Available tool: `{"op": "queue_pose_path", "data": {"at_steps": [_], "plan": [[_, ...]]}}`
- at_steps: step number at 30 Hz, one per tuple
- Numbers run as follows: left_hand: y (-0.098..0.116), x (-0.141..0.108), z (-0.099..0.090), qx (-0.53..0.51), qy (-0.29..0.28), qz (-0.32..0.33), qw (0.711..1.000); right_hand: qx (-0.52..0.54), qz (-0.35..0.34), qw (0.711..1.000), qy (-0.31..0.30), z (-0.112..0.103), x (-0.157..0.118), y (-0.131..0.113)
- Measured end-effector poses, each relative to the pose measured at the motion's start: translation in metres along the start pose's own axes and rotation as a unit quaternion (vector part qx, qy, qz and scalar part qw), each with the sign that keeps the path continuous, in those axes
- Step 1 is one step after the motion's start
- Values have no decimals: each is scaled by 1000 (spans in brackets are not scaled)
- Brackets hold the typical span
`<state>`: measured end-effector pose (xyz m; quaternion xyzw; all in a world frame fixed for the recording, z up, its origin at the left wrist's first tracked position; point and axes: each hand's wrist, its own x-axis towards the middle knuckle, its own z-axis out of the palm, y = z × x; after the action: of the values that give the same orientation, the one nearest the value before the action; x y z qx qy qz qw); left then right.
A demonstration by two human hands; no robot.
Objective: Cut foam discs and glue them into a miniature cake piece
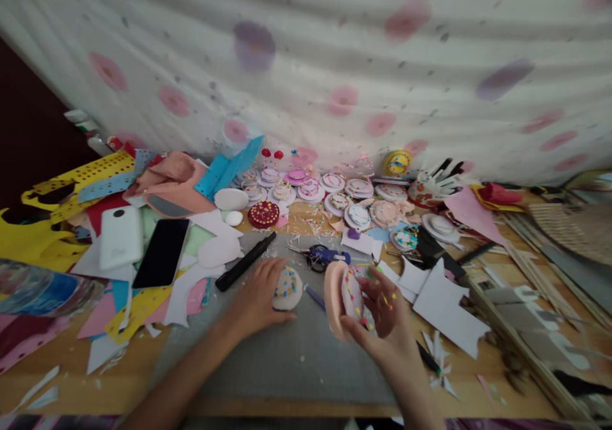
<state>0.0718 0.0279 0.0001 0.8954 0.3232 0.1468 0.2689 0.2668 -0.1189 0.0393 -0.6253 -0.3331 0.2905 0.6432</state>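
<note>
On the grey cutting mat, my left hand curls around the edge of a small round white foam cake with blue and yellow decorations. Its thumb lies along the near side, and part of the cake is hidden by the fingers. My right hand grips a peach-and-white foam cake, raised and tilted on edge, with colourful beads along its white part. Between the hands lies a slim blue tool. Scissors and a blue glue gun rest just beyond.
Several decorated foam cakes stand at the back. A black cutter lies on the mat's left. Further left are a black phone, a white power bank, foam scraps and a bottle. White offcuts and wooden strips lie right.
</note>
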Motion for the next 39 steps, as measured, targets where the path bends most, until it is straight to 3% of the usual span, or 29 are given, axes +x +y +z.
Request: {"op": "queue_pose_path", "data": {"at_steps": [4, 8, 10, 11, 13, 14, 16, 18, 21, 23, 25, 27, 29, 32, 39], "plan": [[-17, 13, 3, -3, -9, 2, 1000, -7, 16, 1000, 25, -8, -14, 1], [-21, 24, -16, 1, 4, 6, 1000, -13, -3, 1000, 16, -8, -20, -2], [-9, 17, -32, -2, 39, 13, 999, -11, -19, 1000, -1, -6, -23, -2], [1, 9, -39, -17, 82, 19, 996, -10, -25, 1000, -14, -4, -25, -1], [27, -14, -48, -116, 153, 35, 981, -4, -40, 998, -57, 4, -30, 1], [41, -27, -49, -193, 154, 38, 968, 2, -44, 995, -85, 9, -32, 2], [66, -51, -45, -321, 75, 5, 944, 24, -43, 988, -146, 24, -37, 3], [84, -68, -35, -394, 58, -45, 916, 41, -29, 980, -194, 40, -42, 6], [92, -81, -20, -418, 145, -125, 888, -10, -52, 983, -173, 58, -48, 10], [89, -86, -14, -393, 217, -147, 881, -98, -125, 984, -85, 62, -51, 13], [84, -89, -9, -355, 274, -146, 882, -189, -231, 954, -23, 60, -54, 14], [78, -92, -4, -326, 304, -126, 886, -234, -328, 913, -56, 56, -57, 15], [72, -95, 2, -312, 313, -111, 890, -227, -364, 893, -135, 54, -59, 17], [66, -99, 12, -321, 298, -134, 889, -184, -323, 910, -183, 55, -61, 22], [58, -101, 23, -380, 271, -188, 864, -159, -263, 933, -187, 68, -64, 30]]}}
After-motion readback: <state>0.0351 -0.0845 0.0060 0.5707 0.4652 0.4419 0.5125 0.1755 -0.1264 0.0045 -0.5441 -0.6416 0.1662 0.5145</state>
